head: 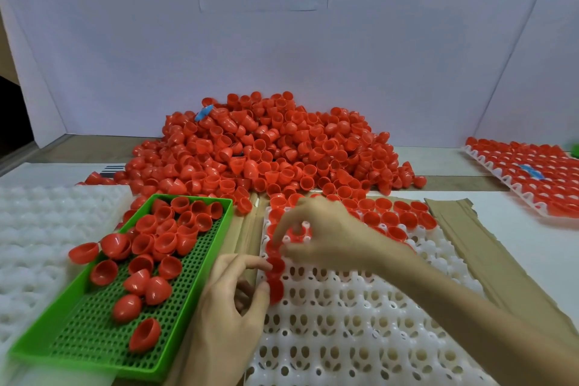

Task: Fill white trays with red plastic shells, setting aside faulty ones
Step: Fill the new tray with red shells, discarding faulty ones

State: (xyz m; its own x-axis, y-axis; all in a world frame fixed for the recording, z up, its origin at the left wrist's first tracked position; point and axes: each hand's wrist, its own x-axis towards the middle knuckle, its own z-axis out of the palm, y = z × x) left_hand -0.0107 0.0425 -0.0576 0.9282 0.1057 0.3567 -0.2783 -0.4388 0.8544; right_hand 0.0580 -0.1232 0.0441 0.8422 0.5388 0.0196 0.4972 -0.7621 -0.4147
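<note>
A big heap of red shells [266, 153] lies far centre against the white backdrop, the shells pointing every way. The white tray [360, 316] being filled lies near centre on cardboard [488, 254], its long axis running near to far. Only its far rows hold shells, and these sit open side up. A stack of empty white trays [37, 229] lies at the left, and a filled tray [526, 178] at the far right. Between the empty stack and the working tray sits a green perforated tray [94, 332], angled from near left to far right. The shells in it are jumbled, some dome up and some on their sides. The right hand [326, 235] reaches in from the near right over the white tray's far-left pockets, fingers curled down. Their tips appear to pinch the far end of a column of nested shells [275, 269]. The left hand [228, 298] grips the column's near end between thumb and forefinger, its other fingers loosely curled. The column hangs over the white tray's left edge, its long axis near to far; which way its shells open is unclear.
</note>
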